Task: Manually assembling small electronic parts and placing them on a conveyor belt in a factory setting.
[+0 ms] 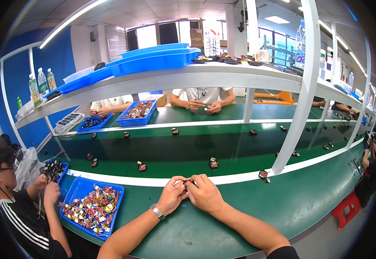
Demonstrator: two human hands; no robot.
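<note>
Just in front of the white rail, my left hand (172,196) and my right hand (206,194) meet over the green bench. Between their fingertips they grip a small dark red part (186,184), mostly hidden by the fingers. On my left wrist is a metal watch band (157,211). To the left of my forearm stands a blue tray (121,198) heaped with small red, white and yellow parts (92,208). Similar pieces lie beyond my hands: a red-and-white part (213,162) on the green belt and another part (264,175) by the rail.
A white post (298,99) rises right of my hands, carrying a shelf (239,74) with blue bins (153,60). At the left, a person (28,216) works beside a tray of black parts (55,169). Others sit across the belt (175,146). A red stool (346,210) stands right.
</note>
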